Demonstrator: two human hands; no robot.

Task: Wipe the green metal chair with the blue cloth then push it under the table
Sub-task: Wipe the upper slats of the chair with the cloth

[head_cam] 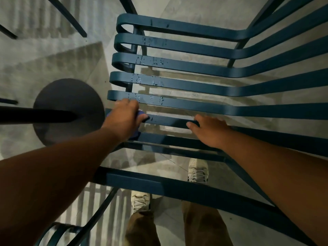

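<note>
Table base (68, 110): dark round foot sitting at middle left of the frame, on the floor (53, 55).
Left hand (124, 118): fingers curling around the blue cloth (141, 113), pressing it against a seat slat at frame centre.
Blue cloth: peeking out beneath the left palm and beside the thumb.
Green metal chair (195, 82): slats filling centre and right, water droplets lying on them.
Right hand (207, 130): fingers lying loose and extended, resting on a slat, holding nothing.
</note>
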